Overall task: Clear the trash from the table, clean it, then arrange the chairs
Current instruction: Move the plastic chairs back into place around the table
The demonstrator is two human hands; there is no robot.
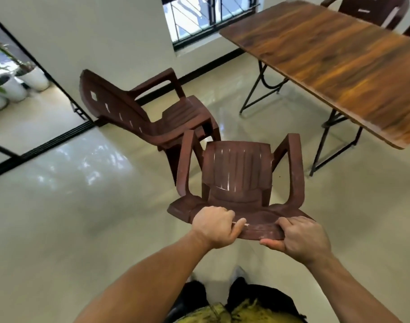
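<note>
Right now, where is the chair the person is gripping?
Head view, lower centre: the gripped chair, backrest top in left hand and right hand, is just in front of a second chair, wooden table to its right.

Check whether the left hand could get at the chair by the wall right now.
Probably not: left hand and right hand both grip the held chair, which sits between them and the wall chair.
</note>
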